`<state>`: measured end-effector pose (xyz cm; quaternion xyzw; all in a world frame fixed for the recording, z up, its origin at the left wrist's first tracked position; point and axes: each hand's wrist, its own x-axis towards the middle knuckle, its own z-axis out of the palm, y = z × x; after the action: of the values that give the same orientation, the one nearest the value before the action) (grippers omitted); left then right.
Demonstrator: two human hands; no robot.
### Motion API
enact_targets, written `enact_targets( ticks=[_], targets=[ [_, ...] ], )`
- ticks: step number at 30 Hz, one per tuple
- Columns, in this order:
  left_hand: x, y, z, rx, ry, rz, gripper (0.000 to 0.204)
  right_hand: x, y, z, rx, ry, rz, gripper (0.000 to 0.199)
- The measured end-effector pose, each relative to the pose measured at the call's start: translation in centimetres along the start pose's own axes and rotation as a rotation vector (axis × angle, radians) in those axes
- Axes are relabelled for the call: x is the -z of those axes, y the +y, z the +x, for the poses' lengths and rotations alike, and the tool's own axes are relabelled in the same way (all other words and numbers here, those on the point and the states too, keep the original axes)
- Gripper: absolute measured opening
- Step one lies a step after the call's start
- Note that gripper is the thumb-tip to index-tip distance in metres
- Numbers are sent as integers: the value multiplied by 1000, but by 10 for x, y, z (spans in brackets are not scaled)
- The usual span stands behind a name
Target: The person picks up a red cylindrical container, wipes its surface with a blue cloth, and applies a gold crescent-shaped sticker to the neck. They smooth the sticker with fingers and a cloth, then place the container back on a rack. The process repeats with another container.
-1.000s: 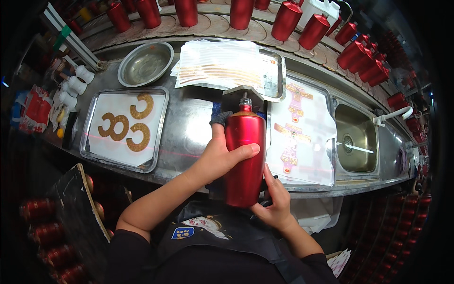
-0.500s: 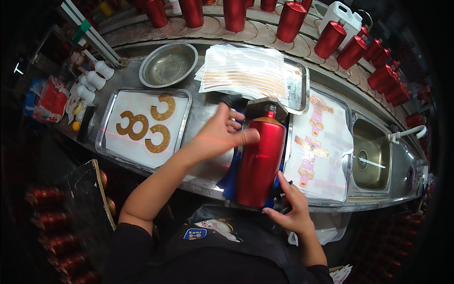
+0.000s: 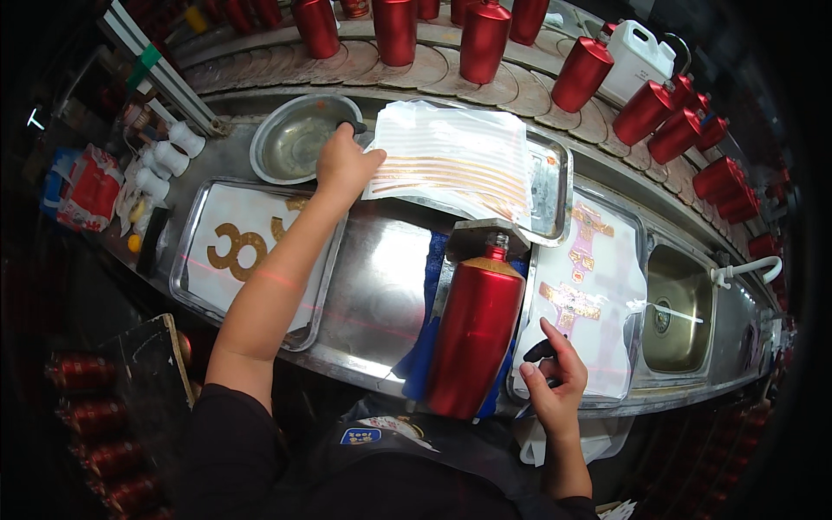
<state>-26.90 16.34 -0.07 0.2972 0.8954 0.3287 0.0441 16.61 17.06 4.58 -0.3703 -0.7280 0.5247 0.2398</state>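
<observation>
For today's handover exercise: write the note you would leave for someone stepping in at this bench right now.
Left hand: reaching to the steel bowl, fingertips at its rim beside the striped sheets. What it grips is hidden.
Right hand: holds a small dark tool over the tray of gold decals.
Red bottle: lies on a blue cloth, unheld.
Done: none visible on the bottle.
Left: cannot tell.

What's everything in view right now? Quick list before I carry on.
red bottle: one, lying on a blue cloth, centre front
metal bowl: one, silver, back left
striped decal sheet: one, white with gold lines, on the back tray
left tray: one, silver, holding gold decals
right tray sheet: one, white with gold and pink decals
sink: one, steel, right
red bottles on shelf: many, back
white jug: one, back right
left hand: at the bowl's edge
right hand: holding a dark tool, beside the bottle
</observation>
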Motion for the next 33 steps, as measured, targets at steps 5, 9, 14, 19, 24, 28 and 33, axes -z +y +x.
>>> enact_targets(
  ticks=[5,9,14,19,24,28,33],
  targets=[
    [6,-9,8,-46,99,-48,36,3,5,2,-25,8,-41,60],
    [23,18,0,-138,129,44,28,9,0,7,36,69,-52,58],
    [34,111,-28,-444,-157,-256,31,17,-42,67,131,192,-29,55],
    [46,205,-92,-874,-458,-574,28,27,-87,138,199,-76,126,57],
    [73,200,-144,-662,-420,-822,21,64,-90,101,-64,-354,274,18],
    [77,149,-206,-467,-476,-934,36,67,-74,37,-123,-269,227,20],
    [77,90,-289,-18,-446,-1015,42,24,-59,-24,-274,-249,183,13]
  ],
)
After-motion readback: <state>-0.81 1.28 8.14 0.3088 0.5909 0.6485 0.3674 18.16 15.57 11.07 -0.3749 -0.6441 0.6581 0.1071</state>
